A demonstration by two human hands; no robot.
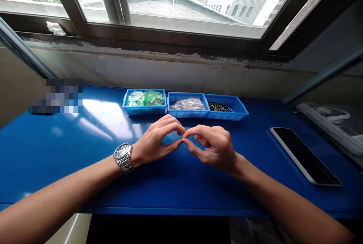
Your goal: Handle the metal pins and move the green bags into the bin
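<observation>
My left hand [159, 138], with a metal watch [123, 156] on its wrist, is closed in a pinch over the table. Thumb and forefinger of my right hand [212, 143] pinch too, and the fingertips of both hands meet. Between them shows a tiny light speck, too small to name. Just beyond the hands stands a blue bin [185, 114] with small pieces in clear wrapping [189, 104]. Joined to its right is a blue bin [227, 116] holding dark, thin, screw-like pieces [217, 107]. Another blue bin [146, 111], to the left, contains green-and-clear plastic packets [145, 98].
The blue table [159, 187] runs up to the wall below a window [181, 13]. A phone [304, 155] lies at the right with its screen dark. Farther right, white cables [334, 114] sit behind a partition. Something at the far left is blurred out.
</observation>
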